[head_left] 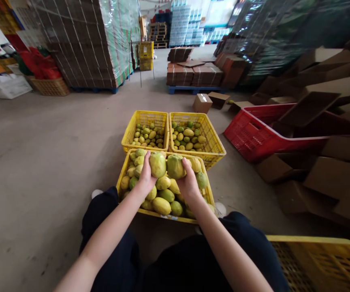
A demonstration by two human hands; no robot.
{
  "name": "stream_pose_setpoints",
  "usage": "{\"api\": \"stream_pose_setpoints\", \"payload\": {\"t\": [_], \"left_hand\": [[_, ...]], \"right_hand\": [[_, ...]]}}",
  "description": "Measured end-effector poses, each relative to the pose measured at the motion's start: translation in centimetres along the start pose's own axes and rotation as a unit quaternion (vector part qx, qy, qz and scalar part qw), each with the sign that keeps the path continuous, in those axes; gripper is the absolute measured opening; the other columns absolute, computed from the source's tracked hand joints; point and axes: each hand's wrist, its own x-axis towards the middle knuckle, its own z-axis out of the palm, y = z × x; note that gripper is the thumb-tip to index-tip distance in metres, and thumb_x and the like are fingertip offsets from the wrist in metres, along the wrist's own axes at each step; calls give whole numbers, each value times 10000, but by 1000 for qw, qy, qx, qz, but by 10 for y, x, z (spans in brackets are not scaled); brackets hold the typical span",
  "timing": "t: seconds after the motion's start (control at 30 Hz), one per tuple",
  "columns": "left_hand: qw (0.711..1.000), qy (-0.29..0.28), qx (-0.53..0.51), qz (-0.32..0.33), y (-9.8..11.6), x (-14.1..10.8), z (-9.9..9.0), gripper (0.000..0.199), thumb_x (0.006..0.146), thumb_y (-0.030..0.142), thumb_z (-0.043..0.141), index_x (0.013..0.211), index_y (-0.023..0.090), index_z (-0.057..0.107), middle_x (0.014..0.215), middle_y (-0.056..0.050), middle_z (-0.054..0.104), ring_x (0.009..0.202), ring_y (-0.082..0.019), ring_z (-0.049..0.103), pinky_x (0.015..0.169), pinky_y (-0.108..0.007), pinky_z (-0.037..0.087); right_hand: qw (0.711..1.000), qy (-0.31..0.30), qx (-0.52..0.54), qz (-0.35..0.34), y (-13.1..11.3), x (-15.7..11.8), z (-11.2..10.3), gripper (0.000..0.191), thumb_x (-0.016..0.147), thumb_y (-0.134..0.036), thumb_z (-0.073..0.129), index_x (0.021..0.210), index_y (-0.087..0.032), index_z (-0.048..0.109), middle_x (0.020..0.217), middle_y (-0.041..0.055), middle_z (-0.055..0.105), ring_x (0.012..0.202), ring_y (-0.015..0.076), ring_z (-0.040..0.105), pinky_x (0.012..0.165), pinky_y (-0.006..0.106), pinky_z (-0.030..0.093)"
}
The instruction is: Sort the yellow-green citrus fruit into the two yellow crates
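Observation:
My left hand is closed around a yellow-green papaya. In my right hand is a greener, lumpy papaya, held beside the first with a narrow gap between them. Both are raised over a yellow crate heaped with green and yellow papayas, which stands between my knees. Just beyond it, two more yellow crates stand side by side: the left crate and the right crate each hold a lower layer of similar fruit. My hands hide part of the near pile.
A red crate with cardboard in it stands at the right, among loose cardboard boxes. Another yellow crate is by my right leg. Wrapped pallet stacks and a blue pallet of flattened cartons stand farther back.

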Motion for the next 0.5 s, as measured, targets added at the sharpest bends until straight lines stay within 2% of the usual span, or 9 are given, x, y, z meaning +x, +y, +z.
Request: {"api": "stream_pose_setpoints", "payload": {"t": [0.13,0.23,0.33,0.4,0.5], "left_hand": [[1000,-2,-6,13,1,-1,-3,336,953,461,494,950,181,679,925,-71,748,1021,-241,715,914,-326,569],[999,9,-28,24,7,0,-2,247,928,316,480,996,174,670,893,-61,737,1025,-251,712,920,-340,566],[999,6,-35,14,14,1,0,273,919,264,510,1133,197,665,898,-51,753,1016,-249,719,901,-328,572],[1000,1,-30,5,17,1,1,315,931,292,535,1216,222,650,897,-51,764,961,-251,731,862,-330,580],[1000,2,0,-21,19,-4,1,358,937,382,547,1225,200,657,778,-60,745,711,-244,718,687,-334,585]], "right_hand": [[997,49,39,54,-2,4,2,291,718,-432,701,927,-229,687,867,-2,755,935,241,717,769,348,608],[996,40,43,62,-7,6,2,253,693,-401,688,884,-235,673,820,-15,750,892,234,724,762,350,620],[997,22,38,63,-13,6,0,247,686,-357,712,898,-240,668,830,-23,751,831,220,727,728,348,624],[997,14,44,68,-16,5,0,269,689,-354,727,922,-231,671,814,-18,746,794,216,725,702,345,621],[995,22,80,51,-18,3,-1,250,682,-369,758,865,-244,643,750,-40,720,692,193,704,650,338,609]]}}
